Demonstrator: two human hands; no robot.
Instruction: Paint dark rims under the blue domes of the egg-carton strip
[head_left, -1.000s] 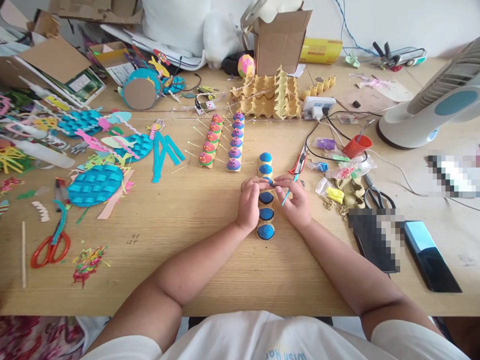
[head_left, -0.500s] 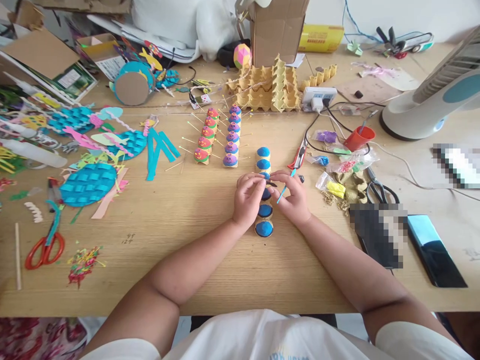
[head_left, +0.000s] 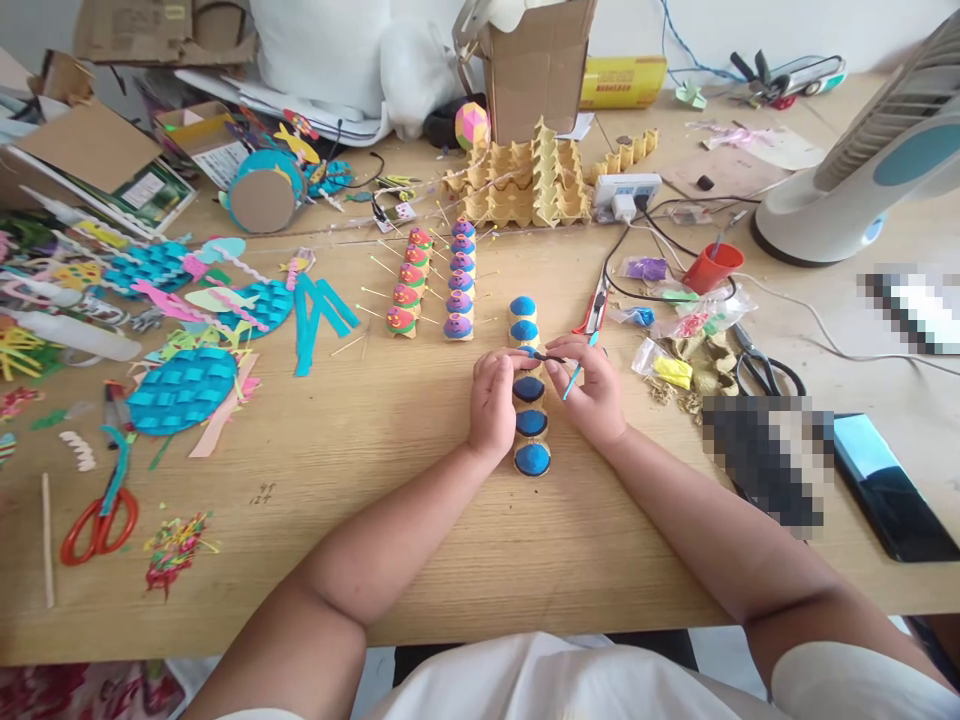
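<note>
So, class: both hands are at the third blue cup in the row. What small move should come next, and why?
Probably press the thin dark strip down onto the blue cup. The left hand and right hand pinch it just over that cup, the right also holding a blue stick; the other cups in the row look bare.

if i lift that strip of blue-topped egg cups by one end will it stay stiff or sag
The strip looks like thin egg-carton pulp, so probably light. Its cups join at narrow necks, so it may sag or tear there. Flat-bottomed, it should slide rather than roll.
</note>
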